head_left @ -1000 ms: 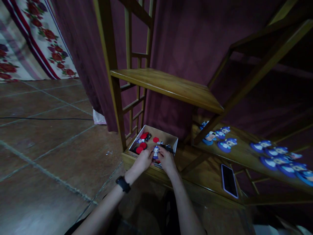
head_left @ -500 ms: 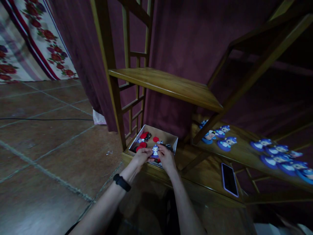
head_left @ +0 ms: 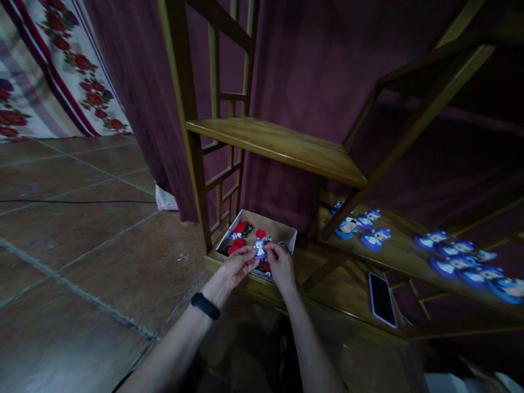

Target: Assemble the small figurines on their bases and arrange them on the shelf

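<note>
A small figurine (head_left: 260, 248) with blue hair, a white body and a purple round base is held upright between my two hands. My left hand (head_left: 238, 266) pinches its base from the left, the palm turned partly up. On the other side, the fingertips of my right hand (head_left: 280, 264) close on the figurine's right edge. Directly beneath and behind is an open cardboard box (head_left: 282, 222), which contains several red discs and dark and white figurine pieces. My hands cover the box's near part.
The box rests on the low ledge of a wooden shelf unit (head_left: 278, 144). Several blue-haired figurines (head_left: 375, 238) stand on a shelf to the right. A phone (head_left: 382, 299) lies below them. A cable (head_left: 77, 202) crosses the tiled floor at left.
The figurine has risen slightly in my hands, and the fingers of my left hand have opened a little beneath it. The view has shifted slightly.
</note>
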`<action>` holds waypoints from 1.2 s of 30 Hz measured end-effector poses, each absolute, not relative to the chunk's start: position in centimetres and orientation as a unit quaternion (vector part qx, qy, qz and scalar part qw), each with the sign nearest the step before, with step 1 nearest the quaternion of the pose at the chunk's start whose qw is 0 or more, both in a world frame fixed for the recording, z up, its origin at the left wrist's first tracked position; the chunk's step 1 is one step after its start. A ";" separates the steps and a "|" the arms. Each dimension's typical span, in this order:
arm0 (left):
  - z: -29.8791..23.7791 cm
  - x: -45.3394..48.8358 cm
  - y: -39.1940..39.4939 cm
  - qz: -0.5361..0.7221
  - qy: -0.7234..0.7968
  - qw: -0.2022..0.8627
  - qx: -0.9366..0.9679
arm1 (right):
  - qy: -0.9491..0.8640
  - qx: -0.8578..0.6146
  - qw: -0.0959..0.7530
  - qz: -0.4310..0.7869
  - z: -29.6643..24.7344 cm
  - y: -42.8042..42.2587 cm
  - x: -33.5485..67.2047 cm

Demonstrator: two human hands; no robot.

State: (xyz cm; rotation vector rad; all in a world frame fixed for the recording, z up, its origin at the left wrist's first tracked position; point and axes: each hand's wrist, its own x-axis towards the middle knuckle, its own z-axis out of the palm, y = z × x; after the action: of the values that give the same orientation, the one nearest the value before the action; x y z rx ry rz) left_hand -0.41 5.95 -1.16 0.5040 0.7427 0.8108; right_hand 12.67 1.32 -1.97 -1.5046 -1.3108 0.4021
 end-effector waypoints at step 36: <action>-1.4 0.0 6.6 0.432 0.358 0.793 0.237 | -0.520 -0.635 0.551 0.150 -1.3 1.2 11.4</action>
State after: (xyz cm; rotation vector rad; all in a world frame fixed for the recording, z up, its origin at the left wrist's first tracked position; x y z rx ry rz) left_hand 0.04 6.60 -1.36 0.5103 0.7705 0.9289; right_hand 11.37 1.23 -1.35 -1.5021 -1.2296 0.3557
